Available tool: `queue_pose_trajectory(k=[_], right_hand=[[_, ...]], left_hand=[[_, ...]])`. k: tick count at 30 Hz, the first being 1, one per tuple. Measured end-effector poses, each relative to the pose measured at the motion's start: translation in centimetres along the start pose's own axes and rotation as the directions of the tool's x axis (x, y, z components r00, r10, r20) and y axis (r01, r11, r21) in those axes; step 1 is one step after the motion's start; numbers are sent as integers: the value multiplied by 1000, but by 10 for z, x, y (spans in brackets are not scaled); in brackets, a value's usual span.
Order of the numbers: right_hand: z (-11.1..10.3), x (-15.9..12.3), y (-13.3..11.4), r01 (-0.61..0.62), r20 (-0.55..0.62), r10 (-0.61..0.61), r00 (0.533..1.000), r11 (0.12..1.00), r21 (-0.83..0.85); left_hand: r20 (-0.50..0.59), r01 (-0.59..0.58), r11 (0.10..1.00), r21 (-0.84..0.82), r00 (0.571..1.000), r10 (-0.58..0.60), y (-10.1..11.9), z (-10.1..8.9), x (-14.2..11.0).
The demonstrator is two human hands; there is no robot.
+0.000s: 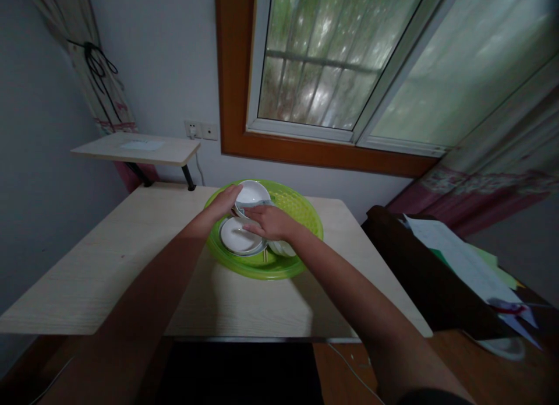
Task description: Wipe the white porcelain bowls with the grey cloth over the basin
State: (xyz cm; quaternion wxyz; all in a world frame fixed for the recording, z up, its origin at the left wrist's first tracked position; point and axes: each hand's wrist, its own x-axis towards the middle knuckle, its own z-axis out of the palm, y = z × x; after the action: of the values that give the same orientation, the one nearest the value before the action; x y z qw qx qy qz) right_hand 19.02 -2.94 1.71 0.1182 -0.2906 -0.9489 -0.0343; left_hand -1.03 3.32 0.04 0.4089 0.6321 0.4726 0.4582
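Note:
A round green basin (301,210) sits on a pale wooden table (131,259) under a window. Inside it lie white bowls and plates. My left hand (225,202) grips the rim of a tilted white bowl (253,193) at the back of the basin. My right hand (271,221) rests with curled fingers on the same bowl's lower edge, above a white plate (238,237) that lies flat in the basin. More white dishes (283,249) show under my right wrist.
A small wooden shelf (135,148) juts from the wall at the back left, beside a wall socket (201,129). A dark piece of furniture (419,265) with papers (463,259) stands to the right. Curtains hang at both sides.

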Motion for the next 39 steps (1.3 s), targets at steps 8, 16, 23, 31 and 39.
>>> queue_pose_trajectory(k=[8,16,23,31,39], right_hand=[[7,3,2,-11,2,11,1000,997,-82],[1,5,-2,-226,-116,204,972,947,-230],[-11,4,-8,-217,-11,220,975,952,-216],[-1,-1,-7,-36,-45,38,998,998,52],[8,3,-1,-22,-53,18,998,997,-76]], left_hand=[[54,-1,998,56,999,-2,-4,4,5],[30,-107,984,143,994,103,-4,1,10],[-115,-71,975,212,989,97,-6,-2,10],[-113,-79,975,208,988,104,-5,-1,7],[19,-120,966,231,993,119,-5,5,6]])
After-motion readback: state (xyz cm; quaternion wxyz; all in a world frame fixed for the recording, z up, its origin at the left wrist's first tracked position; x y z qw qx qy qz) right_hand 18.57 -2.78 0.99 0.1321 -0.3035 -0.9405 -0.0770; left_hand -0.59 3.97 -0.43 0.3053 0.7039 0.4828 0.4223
